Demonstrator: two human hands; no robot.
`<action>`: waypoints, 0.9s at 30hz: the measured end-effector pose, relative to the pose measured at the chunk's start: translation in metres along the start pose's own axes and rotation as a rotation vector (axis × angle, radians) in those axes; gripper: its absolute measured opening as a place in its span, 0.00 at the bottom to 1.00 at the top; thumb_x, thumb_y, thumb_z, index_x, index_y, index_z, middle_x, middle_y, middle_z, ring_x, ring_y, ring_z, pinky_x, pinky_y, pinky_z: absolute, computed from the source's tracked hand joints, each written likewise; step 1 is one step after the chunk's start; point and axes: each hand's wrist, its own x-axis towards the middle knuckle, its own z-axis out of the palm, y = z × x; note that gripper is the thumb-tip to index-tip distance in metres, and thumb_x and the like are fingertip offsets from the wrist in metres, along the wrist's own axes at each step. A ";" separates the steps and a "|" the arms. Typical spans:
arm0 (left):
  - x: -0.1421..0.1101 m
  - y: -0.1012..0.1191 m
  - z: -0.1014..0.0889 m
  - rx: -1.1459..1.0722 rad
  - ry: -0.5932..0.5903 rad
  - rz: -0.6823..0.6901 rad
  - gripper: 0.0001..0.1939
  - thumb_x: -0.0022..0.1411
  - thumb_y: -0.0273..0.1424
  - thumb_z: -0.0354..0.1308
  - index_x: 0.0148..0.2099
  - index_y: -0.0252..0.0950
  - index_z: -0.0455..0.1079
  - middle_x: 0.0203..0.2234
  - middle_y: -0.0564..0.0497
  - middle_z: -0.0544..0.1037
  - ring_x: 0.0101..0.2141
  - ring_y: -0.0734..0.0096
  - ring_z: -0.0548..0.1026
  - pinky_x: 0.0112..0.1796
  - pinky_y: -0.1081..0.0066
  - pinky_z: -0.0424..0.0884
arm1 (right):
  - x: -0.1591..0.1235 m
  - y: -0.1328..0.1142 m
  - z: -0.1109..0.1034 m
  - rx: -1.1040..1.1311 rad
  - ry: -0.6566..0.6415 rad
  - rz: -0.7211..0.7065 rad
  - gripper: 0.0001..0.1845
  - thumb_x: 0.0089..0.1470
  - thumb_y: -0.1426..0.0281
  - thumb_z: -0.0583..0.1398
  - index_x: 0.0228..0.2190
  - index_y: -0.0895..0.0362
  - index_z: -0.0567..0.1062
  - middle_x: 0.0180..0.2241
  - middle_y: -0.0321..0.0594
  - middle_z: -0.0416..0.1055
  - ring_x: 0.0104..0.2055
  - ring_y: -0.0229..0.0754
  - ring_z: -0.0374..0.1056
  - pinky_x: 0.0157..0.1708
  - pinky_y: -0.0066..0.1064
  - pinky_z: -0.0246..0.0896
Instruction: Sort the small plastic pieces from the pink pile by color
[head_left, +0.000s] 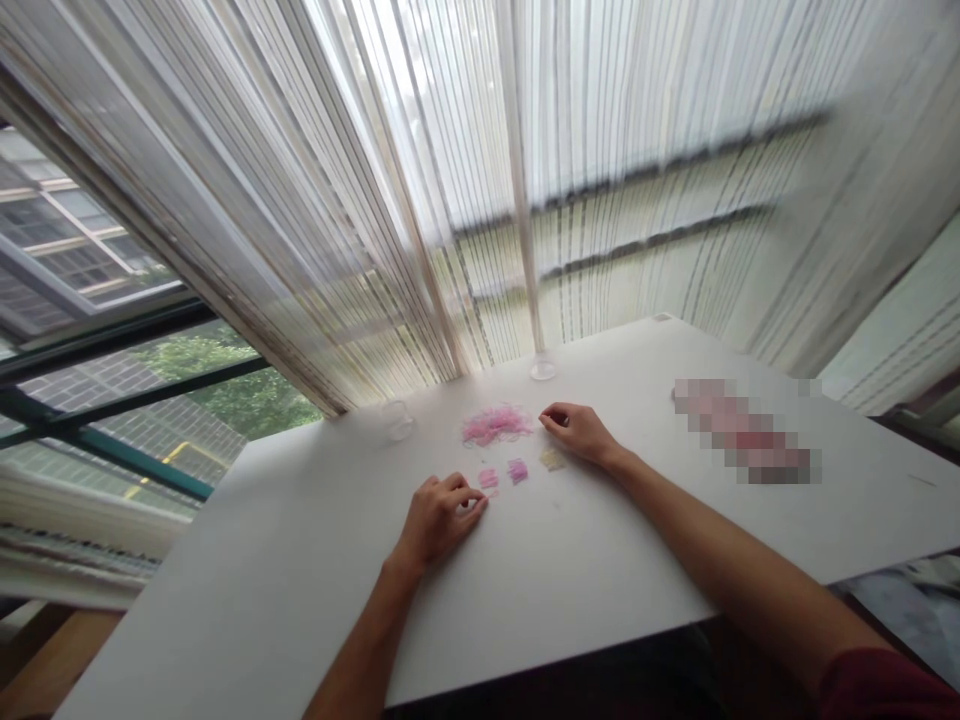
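Note:
A loose pile of thin pink and purple strands point(495, 425) lies on the white table. Nearer to me are three small bunches: a pink bunch point(488, 478), a purple bunch point(517, 470) and a pale yellow bunch point(552, 459). My left hand point(442, 515) rests beside the pink bunch, thumb and forefinger pinched together, with a thin pink strand point(493, 493) showing at the tips. At the right end of the pile, my right hand point(577, 430) is closed in a pinch. What sits between its fingertips, if anything, is too small to make out.
Two clear round containers, one at the left point(399, 422) and one further right point(543, 367), stand near the table's far edge. A pixelated pinkish object point(742, 430) lies on the right. Sheer striped curtains point(480, 180) hang behind the white table point(300, 560).

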 end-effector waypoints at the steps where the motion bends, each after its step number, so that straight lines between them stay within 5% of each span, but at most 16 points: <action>1: 0.000 -0.002 -0.001 0.005 0.004 0.011 0.08 0.62 0.32 0.58 0.33 0.40 0.78 0.27 0.52 0.76 0.25 0.75 0.67 0.33 0.72 0.63 | 0.000 0.000 0.000 0.000 -0.002 -0.001 0.11 0.53 0.66 0.58 0.31 0.57 0.79 0.27 0.38 0.76 0.29 0.39 0.69 0.33 0.28 0.62; 8: -0.008 -0.019 -0.019 -0.031 0.011 -0.072 0.07 0.61 0.34 0.59 0.38 0.40 0.78 0.28 0.52 0.75 0.27 0.73 0.71 0.32 0.73 0.65 | 0.001 0.000 0.001 0.013 0.003 -0.010 0.10 0.53 0.67 0.58 0.30 0.57 0.79 0.27 0.38 0.77 0.29 0.38 0.70 0.33 0.27 0.63; 14: -0.005 -0.004 -0.001 -0.009 -0.063 -0.007 0.08 0.62 0.33 0.58 0.39 0.43 0.78 0.30 0.52 0.76 0.27 0.73 0.70 0.33 0.73 0.66 | 0.000 0.000 0.000 0.006 0.006 -0.004 0.09 0.53 0.67 0.59 0.30 0.56 0.79 0.27 0.37 0.77 0.29 0.38 0.70 0.32 0.27 0.63; 27: -0.017 -0.032 -0.021 0.041 0.083 -0.119 0.10 0.62 0.34 0.56 0.34 0.39 0.77 0.26 0.53 0.73 0.26 0.74 0.71 0.31 0.75 0.65 | 0.000 0.000 0.001 0.007 0.001 0.002 0.08 0.53 0.68 0.59 0.30 0.56 0.79 0.27 0.37 0.77 0.29 0.38 0.70 0.33 0.27 0.63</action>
